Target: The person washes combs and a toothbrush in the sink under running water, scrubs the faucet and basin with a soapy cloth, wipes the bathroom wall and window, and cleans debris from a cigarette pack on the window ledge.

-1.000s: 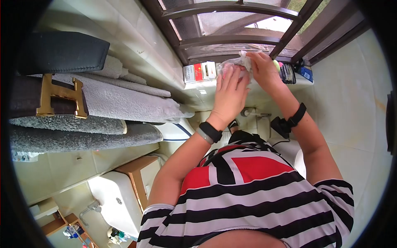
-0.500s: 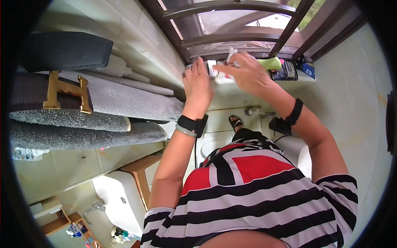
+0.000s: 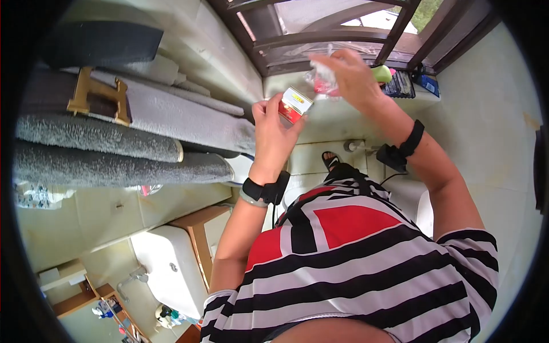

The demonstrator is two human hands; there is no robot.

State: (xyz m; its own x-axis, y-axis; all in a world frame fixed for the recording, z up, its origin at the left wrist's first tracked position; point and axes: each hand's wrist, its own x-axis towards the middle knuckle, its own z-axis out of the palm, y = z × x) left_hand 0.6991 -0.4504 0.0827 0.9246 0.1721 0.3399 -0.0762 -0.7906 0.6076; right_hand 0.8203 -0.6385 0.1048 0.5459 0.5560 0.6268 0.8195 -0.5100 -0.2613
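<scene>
A small red and white box [image 3: 296, 104] with yellow print is held up by my left hand [image 3: 274, 131], thumb and fingers closed round its sides. To its right, my right hand [image 3: 353, 80] is closed on a crumpled white and clear plastic wrapper [image 3: 325, 74]. Part of that wrapper is hidden by the fingers, and it shows pink-red at its lower end; whether the pink belongs to the wrapper or to a thing behind it, I cannot tell. Beside the right hand, on the window sill, lies a light green bottle [image 3: 382, 74] with a pink end.
A black basket [image 3: 400, 86] of small packets and a blue packet [image 3: 426, 84] stand at the sill's right. Dark window bars [image 3: 320, 37] run above. Grey towels [image 3: 189, 128] and a belt with a gold buckle [image 3: 100, 97] hang at left. Lower left is a white sink [image 3: 168, 266].
My left hand has lifted the box off the sill, toward me, and tilted it so its red part shows. My right hand has moved slightly up and right with the wrapper.
</scene>
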